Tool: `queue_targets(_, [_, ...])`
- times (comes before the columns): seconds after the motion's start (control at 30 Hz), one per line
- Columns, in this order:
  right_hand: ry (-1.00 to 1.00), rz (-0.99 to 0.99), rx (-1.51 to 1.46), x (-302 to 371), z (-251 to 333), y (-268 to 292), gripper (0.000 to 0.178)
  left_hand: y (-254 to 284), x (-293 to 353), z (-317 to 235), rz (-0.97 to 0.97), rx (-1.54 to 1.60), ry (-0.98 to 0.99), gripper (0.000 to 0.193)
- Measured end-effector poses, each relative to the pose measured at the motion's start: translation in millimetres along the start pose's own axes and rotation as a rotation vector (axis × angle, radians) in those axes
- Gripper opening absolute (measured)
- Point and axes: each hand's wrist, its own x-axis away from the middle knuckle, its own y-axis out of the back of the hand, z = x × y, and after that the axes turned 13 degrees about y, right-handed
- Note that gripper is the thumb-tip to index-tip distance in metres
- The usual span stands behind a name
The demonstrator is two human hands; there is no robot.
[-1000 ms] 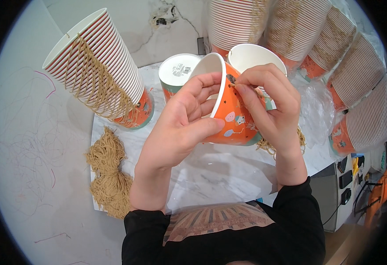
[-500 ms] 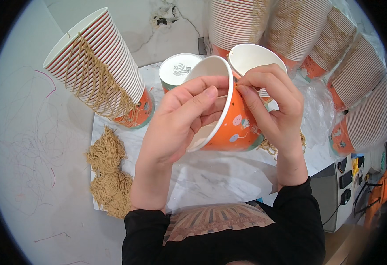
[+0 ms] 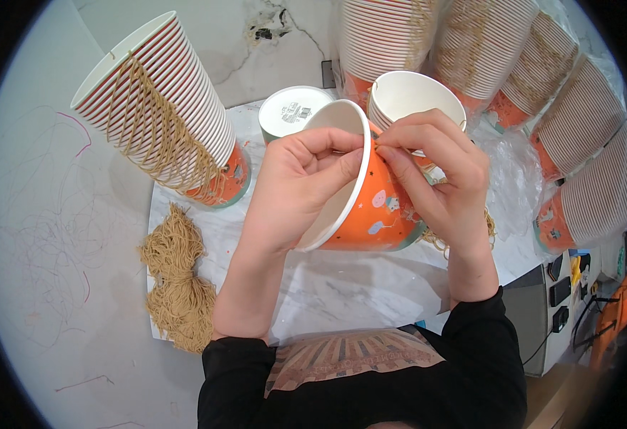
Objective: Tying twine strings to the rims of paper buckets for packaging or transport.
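An orange paper bucket (image 3: 381, 189) with a white rim and small cartoon prints is held up on its side, its mouth toward the left. My left hand (image 3: 281, 182) reaches into that mouth, thumb and fingers closed against the inner wall near the rim. Outside, my right hand (image 3: 446, 161) pinches thumb and forefinger at the wall just below the rim, opposite the left fingertips. What lies between the right fingertips is too small to make out. Behind it stand an upside-down bucket (image 3: 290, 113) and upright nested buckets (image 3: 417, 91).
A tall leaning stack of buckets (image 3: 167, 93), tan cords hanging down its side, stands at the left. A tied bundle of tan cords (image 3: 177, 286) lies at the table's left edge. Bagged bucket stacks (image 3: 481, 50) line the back right. Loose cords (image 3: 438, 239) rest near my right wrist.
The bucket has dropped slightly and shifted left at its rim. My left fingers have closed inside it, thumb now against the forefinger. My right fingertips have moved slightly down and left.
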Motion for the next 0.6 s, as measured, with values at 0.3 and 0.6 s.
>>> queue_targets(0.3, [-0.125, 0.17, -0.164, 5, -7, -4, 0.009, -8, 0, 5, -0.377, -0.6, -0.247, 0.009])
queue_targets(0.6, [-0.126, 0.354, -0.11, 10, -18, -5, 0.011, -4, 2, 1, -0.513, -1.22, -0.571, 0.008])
